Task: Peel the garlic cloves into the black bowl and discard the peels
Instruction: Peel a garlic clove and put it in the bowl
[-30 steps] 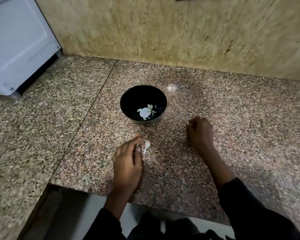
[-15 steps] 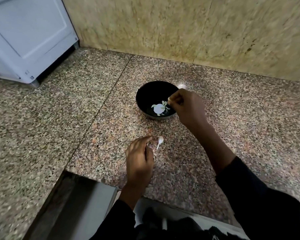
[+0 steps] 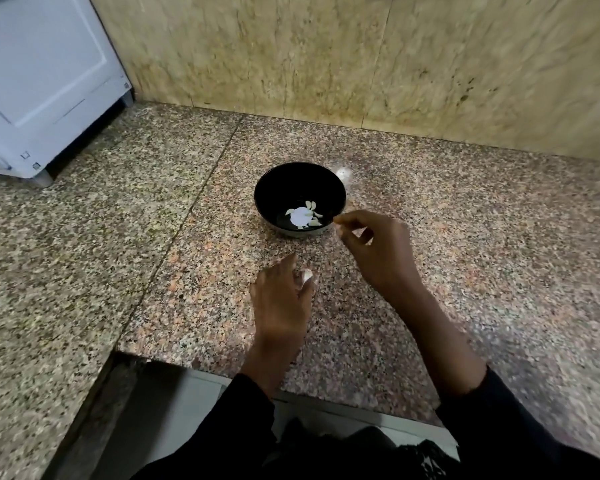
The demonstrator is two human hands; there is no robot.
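The black bowl (image 3: 278, 188) stands on the granite counter (image 3: 465, 237) near the middle of the head view. Several peeled garlic cloves (image 3: 314, 216) lie in its bottom, around a white glare spot. My right hand (image 3: 378, 251) hovers just right of the bowl's rim, its fingers loosely bent and the thumb and forefinger apart with nothing visible between them. My left hand (image 3: 281, 299) rests on the counter in front of the bowl and pinches a small white garlic clove (image 3: 307, 275) at its fingertips.
A white appliance (image 3: 49, 81) stands at the back left on the counter's side wing. A beige stone wall (image 3: 361, 57) closes the back. The counter's front edge (image 3: 291, 375) runs just below my wrists, with a dark gap below at the left.
My right hand went from the counter to over the bowl, then drew back to the bowl's right side. More cloves lie in the bowl. My left hand stayed put, holding its clove.
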